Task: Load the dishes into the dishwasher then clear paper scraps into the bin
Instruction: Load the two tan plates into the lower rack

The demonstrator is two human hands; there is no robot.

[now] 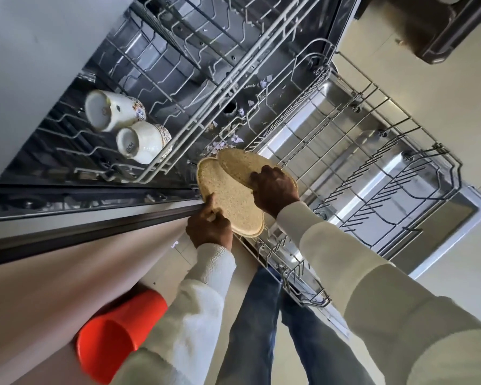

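Note:
Two tan speckled plates overlap above the near corner of the pulled-out lower dishwasher rack [372,173]. My left hand [208,227] grips the edge of the nearer plate [228,195]. My right hand [274,190] holds the farther plate [239,165], with its fingers curled over the rim. Two white patterned mugs [114,109] [142,141] lie on their sides in the upper rack [178,129]. Pale paper scraps [235,138] are scattered inside the dishwasher, under the upper rack.
An orange plastic bin [117,332] stands on the floor at the lower left, beside my left sleeve. The open dishwasher door [439,232] lies flat under the lower rack. A dark object [439,31] sits on the floor at the top right. My legs stand beside the rack.

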